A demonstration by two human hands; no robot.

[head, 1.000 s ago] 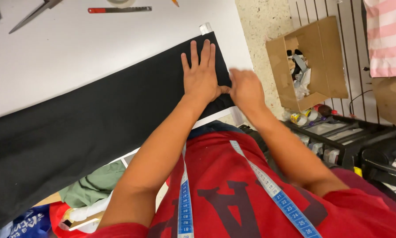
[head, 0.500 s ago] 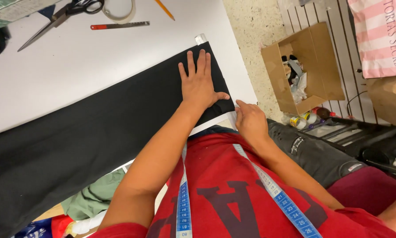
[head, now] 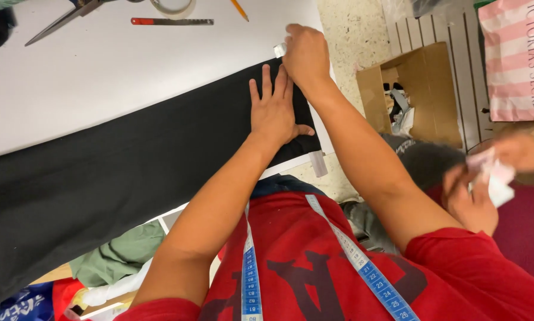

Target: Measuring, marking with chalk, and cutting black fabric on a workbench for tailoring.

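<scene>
A long strip of black fabric (head: 118, 172) lies across the white table (head: 100, 83). My left hand (head: 274, 113) rests flat on its right end, fingers spread and thumb out. Just beyond it, my right hand (head: 305, 53) has its fingers curled over the fabric's far right corner, next to a small white tab (head: 279, 49). A second white tab (head: 317, 163) sticks out at the near right corner. A blue and white measuring tape (head: 249, 267) hangs round my neck over a red shirt.
Scissors (head: 59, 21), a red-handled ruler (head: 172, 21), a tape roll (head: 173, 6) and a pencil (head: 239, 9) lie at the table's far edge. To the right are an open cardboard box (head: 418, 89), a pink striped bag (head: 516, 59) and another person's hands holding something white (head: 487, 175).
My right hand has moved from the near edge of the fabric, by my body, up to its far right corner. My left hand has stayed flat on the fabric. Another person's hands now show at right.
</scene>
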